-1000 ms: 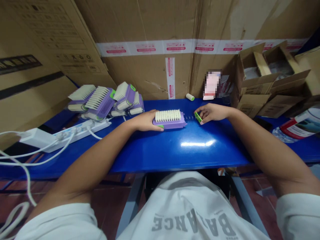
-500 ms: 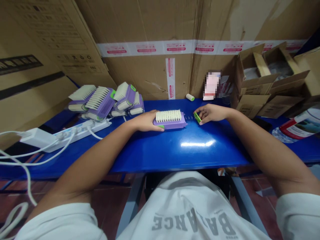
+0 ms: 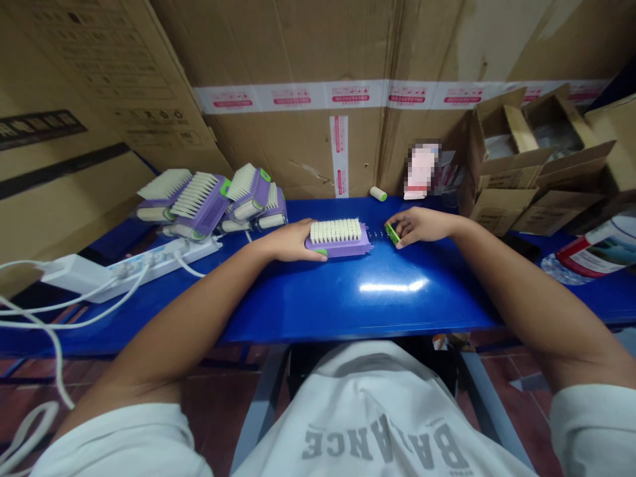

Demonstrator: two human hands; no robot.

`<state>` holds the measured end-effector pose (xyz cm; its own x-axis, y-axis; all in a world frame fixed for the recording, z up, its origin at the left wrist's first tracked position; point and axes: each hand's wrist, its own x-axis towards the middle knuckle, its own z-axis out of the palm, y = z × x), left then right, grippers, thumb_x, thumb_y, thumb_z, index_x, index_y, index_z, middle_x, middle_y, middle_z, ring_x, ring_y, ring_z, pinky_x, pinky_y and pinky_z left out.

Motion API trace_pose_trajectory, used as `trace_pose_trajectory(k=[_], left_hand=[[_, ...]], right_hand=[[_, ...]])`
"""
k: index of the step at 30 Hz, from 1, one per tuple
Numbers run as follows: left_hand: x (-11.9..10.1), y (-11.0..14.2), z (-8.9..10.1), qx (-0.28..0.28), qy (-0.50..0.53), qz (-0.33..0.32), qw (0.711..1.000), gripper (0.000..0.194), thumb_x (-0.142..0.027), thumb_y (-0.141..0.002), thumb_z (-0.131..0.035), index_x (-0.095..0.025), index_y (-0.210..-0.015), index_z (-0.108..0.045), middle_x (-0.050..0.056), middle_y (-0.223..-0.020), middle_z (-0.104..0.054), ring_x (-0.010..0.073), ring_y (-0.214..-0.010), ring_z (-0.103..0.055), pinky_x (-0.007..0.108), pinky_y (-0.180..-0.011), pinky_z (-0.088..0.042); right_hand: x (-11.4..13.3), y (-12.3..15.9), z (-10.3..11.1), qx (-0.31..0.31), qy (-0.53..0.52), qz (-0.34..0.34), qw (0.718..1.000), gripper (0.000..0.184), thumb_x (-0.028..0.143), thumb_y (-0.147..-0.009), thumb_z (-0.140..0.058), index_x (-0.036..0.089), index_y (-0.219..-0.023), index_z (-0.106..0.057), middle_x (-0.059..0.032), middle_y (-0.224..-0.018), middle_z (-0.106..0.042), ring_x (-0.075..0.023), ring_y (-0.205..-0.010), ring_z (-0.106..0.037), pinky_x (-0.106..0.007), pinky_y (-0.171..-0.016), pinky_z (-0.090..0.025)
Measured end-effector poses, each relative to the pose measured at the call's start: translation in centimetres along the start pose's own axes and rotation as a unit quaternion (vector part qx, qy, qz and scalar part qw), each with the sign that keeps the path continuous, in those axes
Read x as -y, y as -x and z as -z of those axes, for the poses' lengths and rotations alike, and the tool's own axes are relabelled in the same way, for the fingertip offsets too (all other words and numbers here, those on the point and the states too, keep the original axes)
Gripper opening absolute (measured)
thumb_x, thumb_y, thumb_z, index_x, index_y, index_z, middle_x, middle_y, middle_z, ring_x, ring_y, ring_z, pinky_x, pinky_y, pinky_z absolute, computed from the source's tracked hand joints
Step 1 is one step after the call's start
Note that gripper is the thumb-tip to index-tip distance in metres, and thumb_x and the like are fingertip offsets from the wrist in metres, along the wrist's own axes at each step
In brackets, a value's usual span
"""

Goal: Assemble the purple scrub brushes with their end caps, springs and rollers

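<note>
My left hand point(image 3: 291, 242) grips the left end of a lilac plastic brush point(image 3: 345, 248) with white bristles, which lies on the blue table point(image 3: 377, 311). A small green piece shows under my left thumb. My right hand point(image 3: 422, 225) pinches a small green plastic piece point(image 3: 392, 234) between its fingertips. A thin metal spring point(image 3: 378, 234) runs between that piece and the brush's right end. The hand's fingers hide part of the green piece.
Several finished-looking lilac brushes point(image 3: 209, 202) are heaped at the table's far left. A white power strip point(image 3: 163, 260) with cables lies along the near left. Open cardboard boxes point(image 3: 511, 159) stand at the far right, and a large cardboard wall point(image 3: 298, 46) closes the back.
My right hand has brought the green piece slightly closer to the brush, and it sits more tilted. The spring between them looks shorter. My left hand keeps its hold.
</note>
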<state>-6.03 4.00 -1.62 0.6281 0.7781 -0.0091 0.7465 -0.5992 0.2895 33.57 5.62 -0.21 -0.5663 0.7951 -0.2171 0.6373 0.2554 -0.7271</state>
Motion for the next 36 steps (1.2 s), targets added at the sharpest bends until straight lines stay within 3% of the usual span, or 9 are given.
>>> trace_pose_trajectory(k=[8, 36], left_hand=[[-0.1, -0.01, -0.05, -0.001, 0.001, 0.006, 1.0, 0.094, -0.077, -0.076, -0.075, -0.022, -0.15, -0.059, 0.016, -0.145, -0.068, 0.039, -0.134, -0.068, 0.045, -0.115, -0.053], [-0.25, -0.08, -0.14, -0.004, 0.003, 0.008, 1.0, 0.096, -0.077, -0.075, -0.075, -0.021, -0.151, -0.058, 0.017, -0.146, -0.067, 0.0394, -0.134, -0.069, 0.047, -0.115, -0.054]], right_hand=[[0.1, -0.04, -0.05, -0.001, -0.003, 0.007, 1.0, 0.078, 0.046, -0.059, -0.097, 0.02, -0.13, -0.079, -0.0004, -0.084, -0.082, -0.0234, -0.08, -0.077, -0.035, -0.078, -0.059], [0.82, 0.03, -0.43, -0.004, 0.017, 0.005, 1.0, 0.087, 0.049, -0.059, -0.097, 0.017, -0.138, -0.075, -0.0029, -0.089, -0.083, -0.0248, -0.082, -0.076, -0.036, -0.078, -0.058]])
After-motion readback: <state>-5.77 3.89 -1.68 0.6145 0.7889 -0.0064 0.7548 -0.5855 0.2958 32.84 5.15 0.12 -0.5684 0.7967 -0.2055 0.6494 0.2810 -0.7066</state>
